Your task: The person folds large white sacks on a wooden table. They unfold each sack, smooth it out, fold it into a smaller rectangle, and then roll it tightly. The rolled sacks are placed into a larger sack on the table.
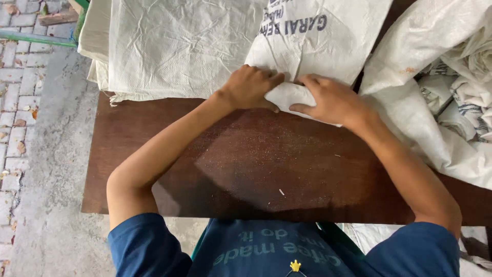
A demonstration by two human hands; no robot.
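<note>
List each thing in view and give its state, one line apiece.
Left hand: closed, pressing on the folded sack corner.
Right hand: grip closed on the same corner.
Printed sack: white, lying flat, near corner folded under the hands.
Plain sacks: stacked flat, creased.
Sack heap: crumpled, loose, at the right.
Table: brown, dusted with fine grit.

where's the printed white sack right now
In the head view the printed white sack lies at the table's far edge, right of centre, its near corner pinched between the left hand and right hand.
</note>
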